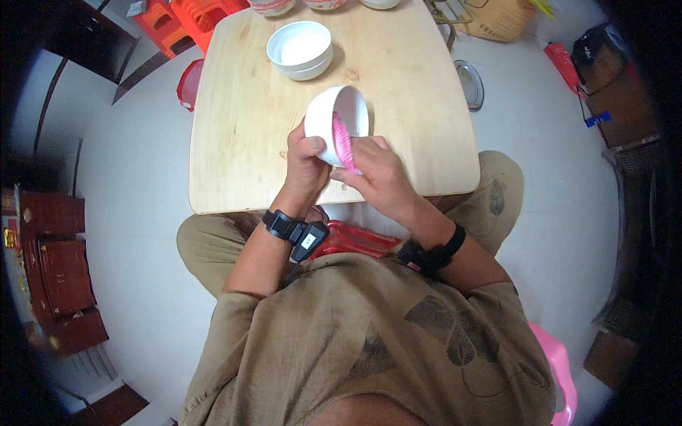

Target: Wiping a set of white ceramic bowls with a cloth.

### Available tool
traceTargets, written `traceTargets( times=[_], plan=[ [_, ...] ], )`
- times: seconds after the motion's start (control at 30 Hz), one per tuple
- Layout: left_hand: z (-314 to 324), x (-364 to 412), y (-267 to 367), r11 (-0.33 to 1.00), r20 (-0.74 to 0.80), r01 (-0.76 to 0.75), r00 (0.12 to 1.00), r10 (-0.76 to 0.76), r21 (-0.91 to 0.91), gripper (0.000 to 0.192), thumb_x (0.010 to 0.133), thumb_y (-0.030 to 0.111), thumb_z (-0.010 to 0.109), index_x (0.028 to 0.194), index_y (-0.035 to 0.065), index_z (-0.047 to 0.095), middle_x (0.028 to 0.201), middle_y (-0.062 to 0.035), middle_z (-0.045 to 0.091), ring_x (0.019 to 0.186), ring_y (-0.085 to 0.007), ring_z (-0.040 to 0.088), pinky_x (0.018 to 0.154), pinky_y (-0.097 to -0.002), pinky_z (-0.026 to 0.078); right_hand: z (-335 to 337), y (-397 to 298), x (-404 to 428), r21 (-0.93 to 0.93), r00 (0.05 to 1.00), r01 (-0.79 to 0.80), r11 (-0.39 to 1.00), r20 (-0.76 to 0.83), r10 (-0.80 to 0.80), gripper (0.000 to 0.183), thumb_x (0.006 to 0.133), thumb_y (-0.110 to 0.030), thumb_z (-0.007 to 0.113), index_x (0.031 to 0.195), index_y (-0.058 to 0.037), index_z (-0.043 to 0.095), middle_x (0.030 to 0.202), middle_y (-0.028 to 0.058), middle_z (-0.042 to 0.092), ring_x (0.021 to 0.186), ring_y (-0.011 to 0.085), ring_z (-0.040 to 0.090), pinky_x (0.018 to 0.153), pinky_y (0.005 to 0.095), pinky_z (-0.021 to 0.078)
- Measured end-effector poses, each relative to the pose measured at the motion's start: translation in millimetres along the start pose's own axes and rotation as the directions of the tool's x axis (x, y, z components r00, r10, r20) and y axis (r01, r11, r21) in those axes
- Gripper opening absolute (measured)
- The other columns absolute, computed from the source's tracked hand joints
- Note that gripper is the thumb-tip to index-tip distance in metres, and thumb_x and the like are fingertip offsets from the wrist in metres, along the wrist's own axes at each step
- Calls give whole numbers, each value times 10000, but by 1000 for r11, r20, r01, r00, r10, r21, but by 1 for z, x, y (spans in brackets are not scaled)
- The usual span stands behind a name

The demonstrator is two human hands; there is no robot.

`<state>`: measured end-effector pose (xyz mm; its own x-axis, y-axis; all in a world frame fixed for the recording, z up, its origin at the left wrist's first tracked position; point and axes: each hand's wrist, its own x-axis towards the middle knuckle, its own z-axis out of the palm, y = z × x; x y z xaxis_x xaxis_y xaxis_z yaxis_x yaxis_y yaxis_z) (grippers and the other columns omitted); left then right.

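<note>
A white bowl (321, 118) is tilted on its side above the near part of the wooden table (240, 133), its mouth turned to the right. My left hand (307, 162) grips it from the left, with the thumb on the outer wall. In my right hand (381, 168) is a pink cloth (342, 141), pressed over the bowl's near rim and partly inside it. The fingertips of my right hand are hidden by the cloth and the rim. Farther back on the table stands a stack of white bowls (300, 52), upright.
Several patterned bowls (273, 6) stand at the table's far edge. Orange-red plastic stools (200, 24) are on the floor at the far left. A red plastic item (354, 239) lies below the table's near edge, between my legs. Part of a pink stool (557, 362) shows at my right.
</note>
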<state>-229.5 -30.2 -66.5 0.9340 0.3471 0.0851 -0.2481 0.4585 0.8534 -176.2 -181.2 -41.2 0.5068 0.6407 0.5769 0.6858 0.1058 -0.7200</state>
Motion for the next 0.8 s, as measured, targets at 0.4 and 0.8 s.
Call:
traceTargets(
  times=[0.4,0.8],
  plan=[
    [21,4,16,958,-143,126,986,-92,256,509,949,318,571,1330,-9,485,1149,-112,586,949,-163,592,759,-280,496,-5,14,0,-499,958,164,851,-125,-259,170,699,-157,700,754,-54,575,762,73,570,757,251,579,701,366,392],
    [153,-115,169,-242,140,-927,-290,947,-288,517,958,298,507,1401,86,345,1405,-184,376,1277,-324,362,975,-618,323,10,13,9,-641,933,206,740,-100,-346,106,752,-95,539,806,-34,606,747,76,546,774,241,535,766,379,394]
  ],
)
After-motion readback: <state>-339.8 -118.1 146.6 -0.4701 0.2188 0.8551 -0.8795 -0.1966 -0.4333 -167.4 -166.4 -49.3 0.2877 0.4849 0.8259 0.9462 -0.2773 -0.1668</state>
